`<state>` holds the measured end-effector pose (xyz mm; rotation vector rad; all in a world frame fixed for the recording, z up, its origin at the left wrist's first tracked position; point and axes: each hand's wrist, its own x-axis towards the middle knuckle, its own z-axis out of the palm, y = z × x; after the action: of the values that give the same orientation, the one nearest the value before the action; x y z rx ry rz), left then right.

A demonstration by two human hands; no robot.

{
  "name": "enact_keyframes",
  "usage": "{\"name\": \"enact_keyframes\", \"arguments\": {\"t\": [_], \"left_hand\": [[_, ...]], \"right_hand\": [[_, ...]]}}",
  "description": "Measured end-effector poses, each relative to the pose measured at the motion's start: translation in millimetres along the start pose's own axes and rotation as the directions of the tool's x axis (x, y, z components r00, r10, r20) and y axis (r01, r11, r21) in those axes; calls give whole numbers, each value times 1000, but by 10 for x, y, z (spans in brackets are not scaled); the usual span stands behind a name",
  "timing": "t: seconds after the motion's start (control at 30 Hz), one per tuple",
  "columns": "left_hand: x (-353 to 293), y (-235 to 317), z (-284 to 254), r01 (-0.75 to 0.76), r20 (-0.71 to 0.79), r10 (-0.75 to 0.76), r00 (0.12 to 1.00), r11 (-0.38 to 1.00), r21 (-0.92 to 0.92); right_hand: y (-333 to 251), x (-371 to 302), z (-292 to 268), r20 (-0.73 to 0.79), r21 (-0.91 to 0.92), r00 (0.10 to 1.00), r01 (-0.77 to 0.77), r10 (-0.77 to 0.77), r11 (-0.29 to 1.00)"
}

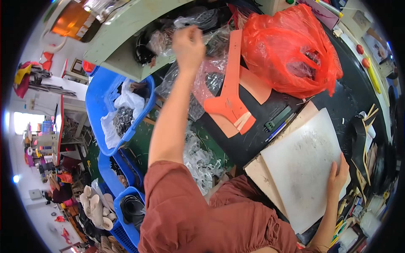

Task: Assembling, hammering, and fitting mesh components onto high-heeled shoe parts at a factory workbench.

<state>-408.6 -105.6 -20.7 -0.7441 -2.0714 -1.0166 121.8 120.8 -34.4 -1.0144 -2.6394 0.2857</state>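
Note:
My left hand (188,47) is raised at the far side of the table, in front of a pale green shelf opening. Its fingers are curled and slightly blurred, so what they may hold is hidden. Clear plastic bags (198,19) lie behind and beside it. My right hand (338,175) rests on the right edge of a white board (301,156), thumb and fingers apart. Orange-pink cut pieces lie between the hands; the long top piece (230,101) has pale strips at its near end.
A red plastic bag (291,50) stands at the back right. Pens (280,128) and a dark green tool (278,118) lie beside the board. Blue baskets (95,105) stand on the left, with crumpled plastic (198,156) near them. Strips and tools crowd the right edge.

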Motion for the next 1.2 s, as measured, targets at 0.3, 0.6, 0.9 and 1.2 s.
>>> {"name": "enact_keyframes", "arguments": {"t": [0.3,0.6,0.9,1.2], "left_hand": [[538,-658,802,-353,357,238,903,885,303],[631,-1054,680,-201,242,34,970,676,709],[901,-409,1253,44,563,-216,798,952,304],[184,595,-148,136,115,-114,987,967,-214]], "right_hand": [[26,116,1,102,-95,993,64,-54,993],[-25,128,-1,133,-128,991,17,0,992],[-28,159,-34,126,-80,992,31,-21,996],[-5,83,6,82,-18,996,28,-26,999]]}}
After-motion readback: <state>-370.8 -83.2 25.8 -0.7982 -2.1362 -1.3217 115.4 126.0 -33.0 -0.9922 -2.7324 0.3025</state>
